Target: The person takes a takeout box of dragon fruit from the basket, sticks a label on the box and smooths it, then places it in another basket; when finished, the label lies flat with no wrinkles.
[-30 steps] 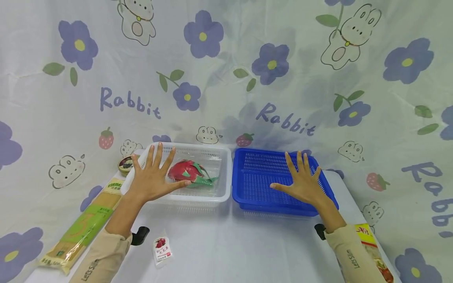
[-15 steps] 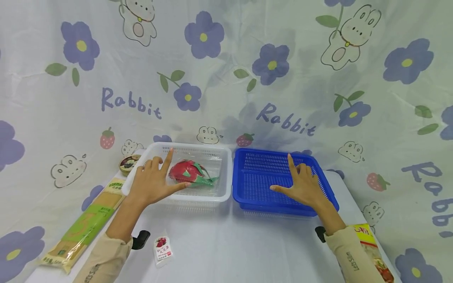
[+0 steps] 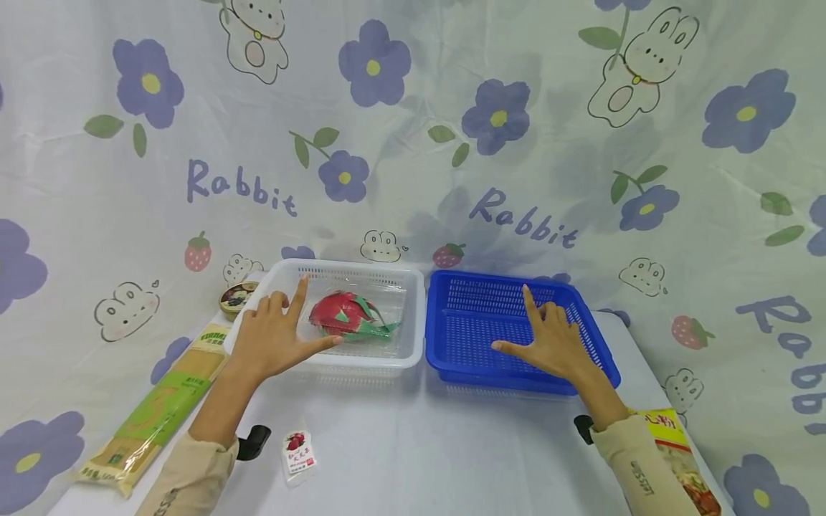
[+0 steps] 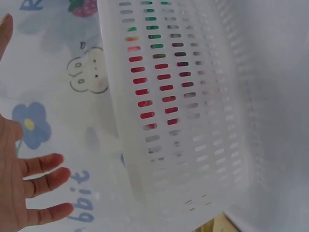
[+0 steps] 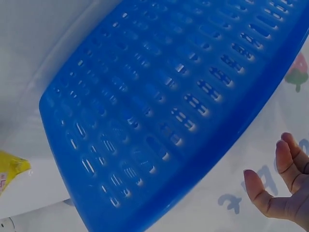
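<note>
Backdrop: white cloth printed with purple flowers, rabbits and the word "Rabbit", hung behind and draped over the desk [image 3: 400, 437].
Baskets: white basket [image 3: 413, 308] and blue basket [image 3: 445, 358] side by side at the far edge, rims nearly touching.
Fruit: red dragon fruit [image 3: 342, 315] lying inside the white basket; blue basket bare inside.
Left hand [image 3: 274, 333]: held over the white basket's near left corner, index finger and thumb stretched out, other fingers curled in; gripping nothing. Contact with the rim not clear from the head view.
Right hand [image 3: 548, 337]: same pose over the blue basket's right half, index and thumb out, rest folded; holding nothing.
Doing it well, as a judgement: best to keep both wrists level and matched, with fingertips clear of the slotted walls so neither basket gets nudged.
Around: noodle packet [image 3: 158, 408] at left, small sachet [image 3: 298, 453] near the front, yellow bag [image 3: 677, 459] at right, small round tin [image 3: 235, 297] beside the white basket.
</note>
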`<state>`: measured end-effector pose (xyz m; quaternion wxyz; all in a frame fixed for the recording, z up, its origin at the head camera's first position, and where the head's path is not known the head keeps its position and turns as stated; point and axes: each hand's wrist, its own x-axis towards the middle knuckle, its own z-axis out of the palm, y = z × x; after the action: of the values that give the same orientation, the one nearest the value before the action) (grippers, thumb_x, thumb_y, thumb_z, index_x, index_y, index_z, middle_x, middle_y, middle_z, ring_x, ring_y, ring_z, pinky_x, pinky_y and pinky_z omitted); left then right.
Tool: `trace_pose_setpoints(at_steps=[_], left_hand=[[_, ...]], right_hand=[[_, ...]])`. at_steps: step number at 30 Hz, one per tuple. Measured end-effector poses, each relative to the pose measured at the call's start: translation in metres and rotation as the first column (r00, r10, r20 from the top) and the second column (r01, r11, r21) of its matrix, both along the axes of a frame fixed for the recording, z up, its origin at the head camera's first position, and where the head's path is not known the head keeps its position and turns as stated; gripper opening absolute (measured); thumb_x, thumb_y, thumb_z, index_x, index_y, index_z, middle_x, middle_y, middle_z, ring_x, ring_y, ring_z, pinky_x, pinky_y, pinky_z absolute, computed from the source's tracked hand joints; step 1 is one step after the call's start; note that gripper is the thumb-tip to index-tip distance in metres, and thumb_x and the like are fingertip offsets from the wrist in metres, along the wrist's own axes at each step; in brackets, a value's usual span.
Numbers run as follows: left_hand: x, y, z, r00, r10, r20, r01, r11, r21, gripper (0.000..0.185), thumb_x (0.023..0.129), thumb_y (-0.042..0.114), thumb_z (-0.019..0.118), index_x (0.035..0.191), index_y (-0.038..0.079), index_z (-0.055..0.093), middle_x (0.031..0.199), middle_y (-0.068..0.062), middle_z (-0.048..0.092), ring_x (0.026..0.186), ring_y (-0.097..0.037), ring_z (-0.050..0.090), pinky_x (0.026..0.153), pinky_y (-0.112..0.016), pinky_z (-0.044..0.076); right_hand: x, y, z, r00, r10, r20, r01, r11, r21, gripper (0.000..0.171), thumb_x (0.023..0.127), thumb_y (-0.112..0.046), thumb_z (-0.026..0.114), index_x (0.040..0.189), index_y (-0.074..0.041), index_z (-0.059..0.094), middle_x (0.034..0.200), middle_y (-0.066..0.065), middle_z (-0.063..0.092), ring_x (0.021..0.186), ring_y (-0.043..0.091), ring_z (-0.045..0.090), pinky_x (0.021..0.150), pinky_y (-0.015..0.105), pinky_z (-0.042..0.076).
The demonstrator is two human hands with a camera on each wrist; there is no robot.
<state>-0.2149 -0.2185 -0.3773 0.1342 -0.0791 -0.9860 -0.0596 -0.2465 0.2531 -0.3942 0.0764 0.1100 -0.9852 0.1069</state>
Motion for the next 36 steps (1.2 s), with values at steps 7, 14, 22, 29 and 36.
trace_pose_setpoints(at_steps=[7, 14, 22, 29, 36], left_hand=[[0.001, -0.007, -0.005, 1.0, 0.012, 0.005, -0.012, 1.0, 0.001, 0.121, 0.075, 0.089, 0.048, 0.161, 0.014, 0.008, 0.125, -0.027, 0.048, 0.106, -0.041, 0.048, 0.081, -0.058, 0.04], [0.005, -0.017, -0.009, 0.999, 0.034, 0.013, -0.034, 0.999, -0.002, 0.121, 0.076, 0.089, 0.048, 0.161, 0.014, 0.005, 0.124, -0.029, 0.046, 0.105, -0.043, 0.048, 0.08, -0.062, 0.04], [0.011, -0.029, -0.012, 0.998, 0.053, 0.042, -0.055, 0.998, 0.035, 0.12, 0.077, 0.086, 0.05, 0.16, 0.011, 0.005, 0.117, -0.027, 0.044, 0.099, -0.04, 0.047, 0.071, -0.05, 0.039], [0.013, -0.037, -0.018, 0.996, 0.071, 0.049, -0.074, 0.995, 0.063, 0.121, 0.077, 0.086, 0.051, 0.16, 0.01, 0.006, 0.101, -0.021, 0.041, 0.087, -0.031, 0.042, 0.063, -0.037, 0.029], [0.018, -0.045, -0.02, 0.994, 0.092, 0.057, -0.095, 0.994, 0.06, 0.121, 0.077, 0.084, 0.052, 0.159, 0.009, 0.006, 0.099, -0.02, 0.039, 0.083, -0.03, 0.038, 0.06, -0.034, 0.027]], right_hand=[[-0.002, -0.004, -0.004, 0.999, -0.008, 0.032, 0.008, 1.0, 0.007, 0.124, 0.076, -0.083, 0.058, 0.16, -0.018, -0.006, 0.136, 0.033, 0.04, 0.124, 0.049, 0.037, 0.097, 0.082, 0.025], [-0.003, -0.012, -0.005, 0.999, 0.017, 0.049, -0.017, 1.0, 0.001, 0.123, 0.075, -0.083, 0.058, 0.161, -0.019, -0.005, 0.133, 0.031, 0.041, 0.126, 0.048, 0.038, 0.097, 0.081, 0.026], [-0.009, -0.026, -0.008, 0.997, 0.034, 0.064, -0.035, 0.999, 0.008, 0.123, 0.074, -0.086, 0.055, 0.16, -0.022, -0.006, 0.127, 0.027, 0.043, 0.122, 0.044, 0.041, 0.099, 0.079, 0.027], [-0.012, -0.036, -0.012, 0.997, 0.057, 0.06, -0.057, 0.998, 0.003, 0.123, 0.073, -0.086, 0.055, 0.161, -0.023, -0.003, 0.115, 0.021, 0.044, 0.11, 0.037, 0.042, 0.098, 0.077, 0.031], [-0.013, -0.048, -0.014, 0.994, 0.075, 0.076, -0.074, 0.997, -0.016, 0.122, 0.073, -0.087, 0.054, 0.161, -0.024, -0.003, 0.126, 0.025, 0.045, 0.117, 0.04, 0.043, 0.101, 0.078, 0.027]])
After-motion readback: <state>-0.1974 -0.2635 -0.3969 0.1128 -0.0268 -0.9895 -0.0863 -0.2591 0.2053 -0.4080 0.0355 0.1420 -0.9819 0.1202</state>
